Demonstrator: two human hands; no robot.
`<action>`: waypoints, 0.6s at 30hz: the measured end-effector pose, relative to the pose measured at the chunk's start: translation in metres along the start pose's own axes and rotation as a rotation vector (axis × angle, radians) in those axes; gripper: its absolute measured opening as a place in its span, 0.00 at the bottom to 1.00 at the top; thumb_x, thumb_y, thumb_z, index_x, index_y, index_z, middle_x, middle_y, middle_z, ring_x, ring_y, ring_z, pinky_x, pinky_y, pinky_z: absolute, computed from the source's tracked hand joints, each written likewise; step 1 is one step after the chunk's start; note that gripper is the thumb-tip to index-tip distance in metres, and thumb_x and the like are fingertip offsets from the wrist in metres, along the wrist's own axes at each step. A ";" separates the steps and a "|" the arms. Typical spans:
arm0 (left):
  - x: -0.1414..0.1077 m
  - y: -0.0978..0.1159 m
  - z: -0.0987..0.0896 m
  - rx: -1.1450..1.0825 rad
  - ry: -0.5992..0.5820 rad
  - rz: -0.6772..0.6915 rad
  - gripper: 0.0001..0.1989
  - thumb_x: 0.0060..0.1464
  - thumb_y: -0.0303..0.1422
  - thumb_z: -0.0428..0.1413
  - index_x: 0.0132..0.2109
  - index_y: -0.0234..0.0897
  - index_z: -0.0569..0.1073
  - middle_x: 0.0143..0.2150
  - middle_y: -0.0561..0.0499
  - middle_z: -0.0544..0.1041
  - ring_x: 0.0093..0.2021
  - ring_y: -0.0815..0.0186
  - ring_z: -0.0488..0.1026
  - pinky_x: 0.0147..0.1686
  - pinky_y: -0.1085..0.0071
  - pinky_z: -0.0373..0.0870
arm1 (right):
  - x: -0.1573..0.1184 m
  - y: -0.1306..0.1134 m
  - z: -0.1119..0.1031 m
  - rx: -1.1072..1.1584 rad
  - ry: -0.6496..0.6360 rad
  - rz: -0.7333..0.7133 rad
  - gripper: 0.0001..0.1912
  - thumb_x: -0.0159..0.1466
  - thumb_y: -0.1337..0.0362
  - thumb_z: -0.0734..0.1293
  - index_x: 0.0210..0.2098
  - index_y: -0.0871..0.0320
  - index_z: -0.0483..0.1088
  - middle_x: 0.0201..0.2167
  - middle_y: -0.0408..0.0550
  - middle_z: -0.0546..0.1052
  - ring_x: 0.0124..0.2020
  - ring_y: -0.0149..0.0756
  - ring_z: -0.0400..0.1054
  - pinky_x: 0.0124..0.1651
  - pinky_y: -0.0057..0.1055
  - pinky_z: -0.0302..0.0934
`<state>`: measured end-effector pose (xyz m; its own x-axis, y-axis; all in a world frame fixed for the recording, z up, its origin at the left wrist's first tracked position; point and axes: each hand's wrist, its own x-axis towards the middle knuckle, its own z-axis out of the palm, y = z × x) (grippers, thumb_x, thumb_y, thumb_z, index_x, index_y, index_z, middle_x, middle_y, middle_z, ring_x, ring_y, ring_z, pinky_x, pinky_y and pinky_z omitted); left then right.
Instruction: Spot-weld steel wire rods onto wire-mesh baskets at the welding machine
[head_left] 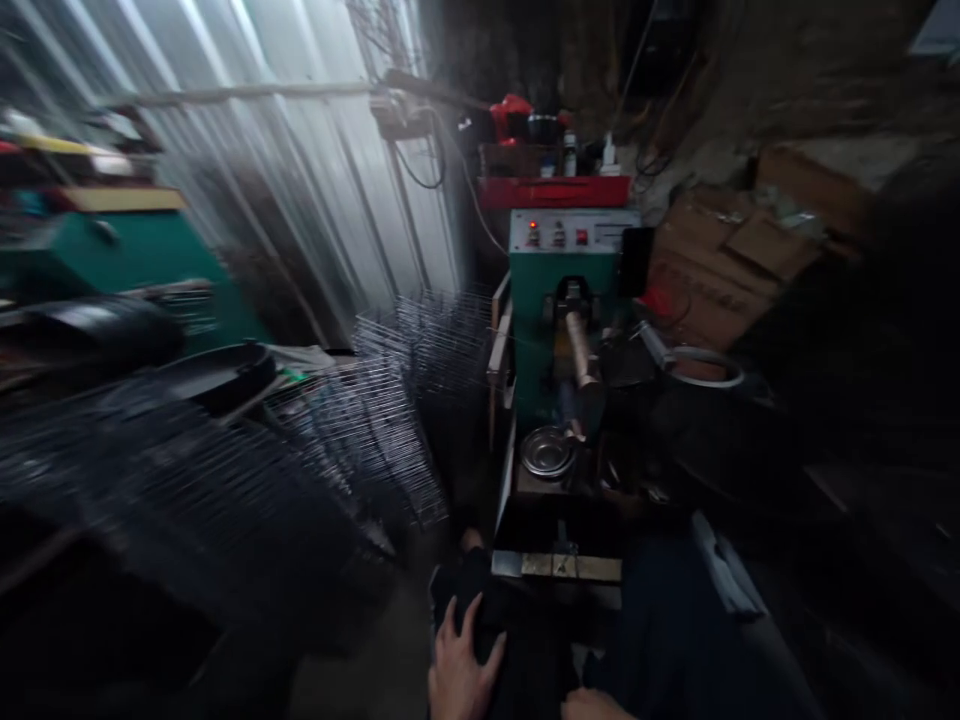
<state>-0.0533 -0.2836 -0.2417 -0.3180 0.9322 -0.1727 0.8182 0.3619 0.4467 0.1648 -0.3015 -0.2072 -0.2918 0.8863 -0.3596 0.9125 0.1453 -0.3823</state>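
Observation:
My left hand (463,665) lies with its fingers spread on the dark trousers over my leg, holding nothing. At the bottom edge my right hand (592,705) shows only in part, its fingers curled closed. A small pale thing (579,660) sticks up by its fingertips; it is too dark to name. In front of me stands a green machine (534,330) with a white control panel (574,232), a glowing red light and a copper-coloured arm (580,345). Below that arm rests a round metal dish (547,452). Nearer to my hands is a flat bar (559,567).
Stacks of wire racks (375,430) stand at the left, near a black round pan (217,375) and another green machine (142,260). Cardboard boxes (720,250) are piled at the back right. A red tray (555,191) with bottles tops the machine. A metal ring (705,367) lies right.

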 end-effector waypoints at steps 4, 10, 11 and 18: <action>0.007 -0.005 0.004 -0.046 0.020 0.050 0.28 0.61 0.47 0.50 0.67 0.50 0.62 0.73 0.45 0.51 0.70 0.48 0.55 0.54 0.52 0.71 | -0.004 0.002 -0.009 0.009 0.010 0.063 0.19 0.64 0.61 0.72 0.54 0.54 0.71 0.56 0.52 0.71 0.51 0.46 0.71 0.42 0.36 0.71; 0.006 0.003 -0.001 -0.031 0.015 0.022 0.28 0.61 0.47 0.48 0.66 0.50 0.62 0.72 0.46 0.53 0.67 0.48 0.58 0.52 0.53 0.72 | -0.009 -0.005 -0.019 0.026 -0.005 0.051 0.19 0.64 0.60 0.72 0.54 0.55 0.71 0.56 0.51 0.71 0.51 0.46 0.70 0.43 0.36 0.71; 0.006 0.003 -0.001 -0.026 0.005 0.023 0.28 0.61 0.47 0.47 0.67 0.49 0.62 0.72 0.45 0.52 0.67 0.48 0.59 0.52 0.53 0.72 | -0.010 -0.004 -0.021 0.030 -0.006 0.048 0.19 0.64 0.60 0.72 0.54 0.55 0.72 0.56 0.51 0.71 0.51 0.46 0.70 0.42 0.36 0.71; 0.006 0.008 -0.001 -0.001 -0.017 0.009 0.29 0.61 0.48 0.47 0.67 0.50 0.61 0.71 0.45 0.54 0.67 0.48 0.59 0.53 0.52 0.72 | -0.023 -0.010 -0.046 0.062 -0.038 -0.016 0.18 0.66 0.59 0.70 0.54 0.57 0.71 0.54 0.52 0.72 0.48 0.43 0.72 0.43 0.37 0.71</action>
<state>-0.0496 -0.2752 -0.2385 -0.3029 0.9352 -0.1833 0.8205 0.3538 0.4490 0.1757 -0.3031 -0.1562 -0.3182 0.8667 -0.3842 0.8884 0.1312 -0.4398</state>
